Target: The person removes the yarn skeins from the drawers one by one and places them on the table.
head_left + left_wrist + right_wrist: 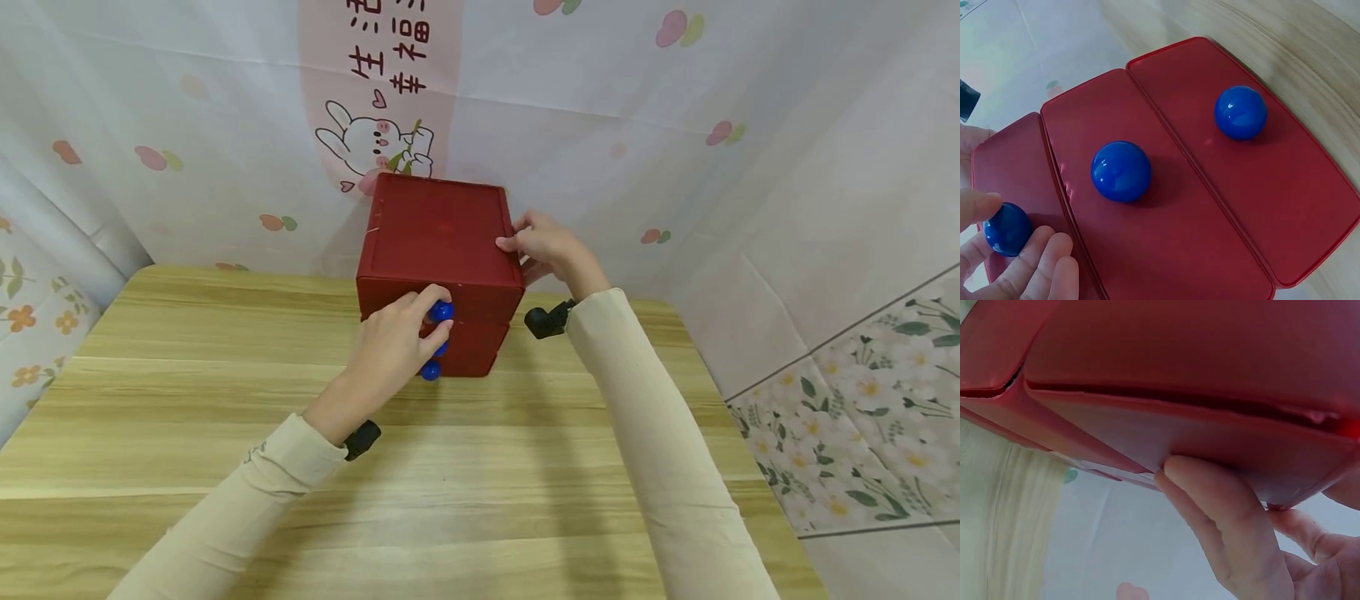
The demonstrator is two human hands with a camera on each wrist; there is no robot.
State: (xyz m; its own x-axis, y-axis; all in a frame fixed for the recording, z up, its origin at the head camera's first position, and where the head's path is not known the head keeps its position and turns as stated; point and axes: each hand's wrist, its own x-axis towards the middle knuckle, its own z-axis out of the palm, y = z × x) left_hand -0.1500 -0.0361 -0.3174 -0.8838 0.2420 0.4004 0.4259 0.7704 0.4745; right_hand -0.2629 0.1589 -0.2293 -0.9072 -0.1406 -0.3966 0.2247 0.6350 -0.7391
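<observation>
Left hand [393,335] pinches top knob [443,312], obscuring middle knob [442,350]; extended right hand [550,245] touches cabinet [442,233].

A red three-drawer box [446,250] is set near the back edge of a wooden table [450,500], its pale yellow surface streaked with brown grain and crossed by soft shadows.

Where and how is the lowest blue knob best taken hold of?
I would come from the front and pinch the lowest knob by its round sides: it stands out like a ball from the face of the box, uncovered.
</observation>
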